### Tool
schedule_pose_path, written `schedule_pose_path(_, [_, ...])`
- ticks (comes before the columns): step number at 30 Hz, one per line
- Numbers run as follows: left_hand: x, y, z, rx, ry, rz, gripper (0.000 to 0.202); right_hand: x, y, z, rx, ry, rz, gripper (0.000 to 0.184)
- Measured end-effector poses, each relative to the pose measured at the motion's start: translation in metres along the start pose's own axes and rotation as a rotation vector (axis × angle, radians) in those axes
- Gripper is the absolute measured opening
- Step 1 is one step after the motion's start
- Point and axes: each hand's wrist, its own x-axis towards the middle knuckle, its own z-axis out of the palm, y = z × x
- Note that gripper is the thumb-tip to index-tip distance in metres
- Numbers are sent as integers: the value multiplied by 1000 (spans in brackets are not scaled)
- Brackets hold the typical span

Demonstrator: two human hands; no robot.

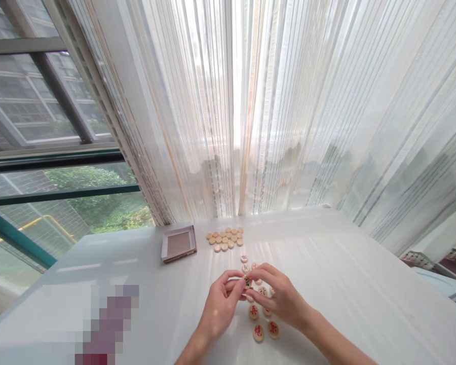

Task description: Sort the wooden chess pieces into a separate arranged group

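Hands (220, 304) (277, 296) meet over a white table (345, 284), pinching one round game disc (247, 282) between them.

The left hand has thumb and forefinger nearly closed on the disc's left edge, its other fingers curled under; the right hand grips the disc's right edge with its fingertips, the remaining fingers loosely bent over the discs below. That disc, marked in black, is held just above a loose cluster of face-up discs (258, 332) with red and dark characters, which trails from under the hands toward the near edge of the table. Beyond the held disc, toward the curtain (273, 101), lies a tight patch of blank discs (226, 239). Left of that patch sits a shallow open box (178, 244). Well left of the held disc, on the near part of the table, is a blurred-out patch.
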Motion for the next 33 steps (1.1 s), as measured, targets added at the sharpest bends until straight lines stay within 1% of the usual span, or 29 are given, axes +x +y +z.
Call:
schedule_pose_path(2, [-1, -1, 1, 24, -15, 12, 38, 0, 0, 1, 8, 14, 3, 21])
schedule_pose_path(4, [-1, -2, 1, 40, -7, 10, 36, 0, -1, 1, 17, -1, 2, 23])
schedule_pose_path(7, [0, -4, -3, 45, 1, -27, 35, 0, -2, -1, 38, -38, -10, 27])
schedule_pose_path(10, [1, -6, -6, 34, -17, -64, 37, 0, -3, -3, 57, -78, -20, 30])
schedule_pose_path(12, [0, -6, -6, 22, -37, -60, 38, 0, -3, -3, 62, -97, -9, 31])
schedule_pose_path(16, [-2, -6, -2, 26, -42, -16, 36, -1, -3, 0, 60, -77, 41, 28])
schedule_pose_path(19, [-4, -3, 0, 35, -34, -1, 33, -2, -3, 2, 75, -59, 53, 27])
schedule_pose_path(22, [-3, -1, -2, 16, -44, 4, 34, -1, -6, 2, 68, -38, 78, 26])
schedule_pose_path(26, [-2, -2, -4, -3, -69, 18, 34, 0, -10, 2, 67, -33, 100, 19])
schedule_pose_path(30, [-3, -5, -1, -36, -59, 17, 34, 0, -11, 5, 76, -69, 68, 26])
schedule_pose_path(33, [-5, -3, 3, -51, -61, 4, 35, -1, -9, 7, 81, -62, 61, 30])
